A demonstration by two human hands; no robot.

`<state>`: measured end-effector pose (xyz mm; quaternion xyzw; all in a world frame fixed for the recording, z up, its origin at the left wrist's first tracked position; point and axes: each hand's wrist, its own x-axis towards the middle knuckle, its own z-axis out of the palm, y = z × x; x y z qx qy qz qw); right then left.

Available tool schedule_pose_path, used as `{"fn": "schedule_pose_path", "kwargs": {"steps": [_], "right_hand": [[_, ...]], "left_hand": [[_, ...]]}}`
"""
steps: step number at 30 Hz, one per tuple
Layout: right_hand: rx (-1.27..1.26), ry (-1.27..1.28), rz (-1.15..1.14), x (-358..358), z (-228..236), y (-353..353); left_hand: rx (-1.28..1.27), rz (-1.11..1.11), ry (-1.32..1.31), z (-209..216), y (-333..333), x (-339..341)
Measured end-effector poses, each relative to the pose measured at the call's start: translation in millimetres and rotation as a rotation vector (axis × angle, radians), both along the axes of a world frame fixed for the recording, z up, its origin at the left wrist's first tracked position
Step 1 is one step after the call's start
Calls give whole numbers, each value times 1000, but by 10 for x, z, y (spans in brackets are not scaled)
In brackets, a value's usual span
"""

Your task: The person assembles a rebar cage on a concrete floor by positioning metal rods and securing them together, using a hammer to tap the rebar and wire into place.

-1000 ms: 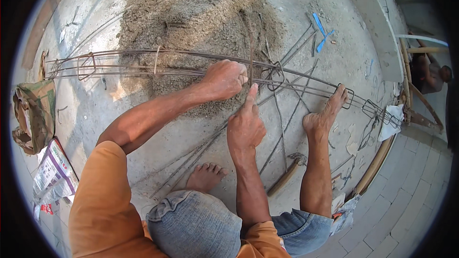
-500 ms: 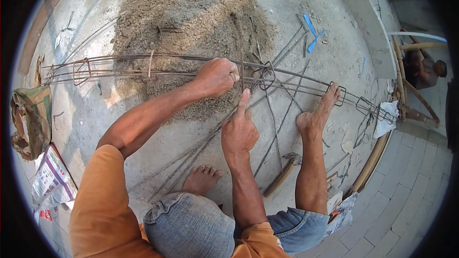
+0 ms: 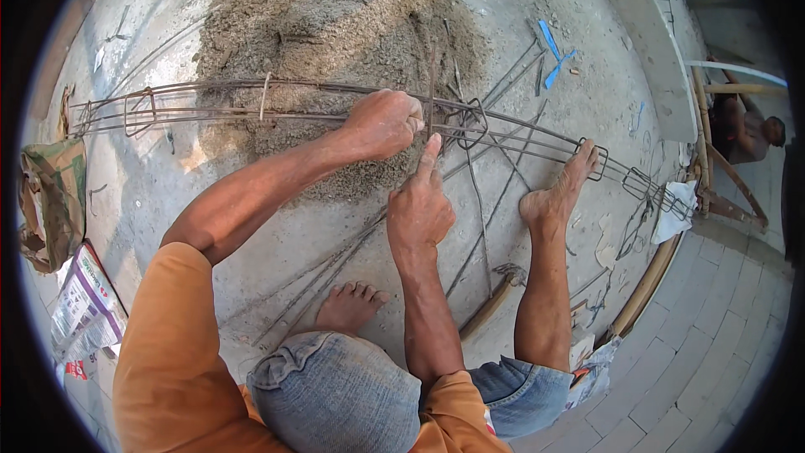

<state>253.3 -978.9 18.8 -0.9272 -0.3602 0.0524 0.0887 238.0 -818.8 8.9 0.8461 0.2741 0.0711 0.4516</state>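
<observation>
A long, narrow rebar cage (image 3: pixel 210 115) with rectangular stirrups stretches across the view, over a sand heap. My left hand (image 3: pixel 384 124) is a fist around the cage's bars near the middle. Just below it, my right hand (image 3: pixel 421 214) points its index finger up toward the bars, the other fingers curled. A thin, rusty steel rod (image 3: pixel 433 63) crosses the bars in line with that fingertip; whether the curled fingers grip it is hidden. To the right, a stirrup (image 3: pixel 474 124) rings the bars. My bare right foot (image 3: pixel 558 189) presses its toes on the cage near another stirrup.
The sand heap (image 3: pixel 335 33) lies beyond the cage. Loose steel rods (image 3: pixel 327 273) and a wooden-handled hammer (image 3: pixel 495 306) lie on the concrete near my feet. Paper sacks (image 3: pixel 54 201) stand at left, blue strips (image 3: pixel 553 59) lie at far right. Another person (image 3: pixel 750 130) is beyond the wall.
Both hands stay by the same stretch of bars, and the right has shifted slightly up. The thin rod stands straighter. The cage's left half appears a little higher in the picture.
</observation>
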Motion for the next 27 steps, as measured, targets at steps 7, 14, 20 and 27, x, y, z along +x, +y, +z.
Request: {"fn": "schedule_pose_path", "kwargs": {"steps": [7, 14, 20, 27], "right_hand": [[-41, 69, -102, -14, -3, -130], [161, 29, -90, -70, 79, -172], [103, 44, -63, 62, 131, -16], [5, 76, -20, 24, 88, 99]], "left_hand": [[-22, -6, 81, 64, -63, -18], [-15, -31, 28, -76, -28, -39], [10, -36, 38, -64, -12, -54], [45, -12, 64, -38, -70, -63]]}}
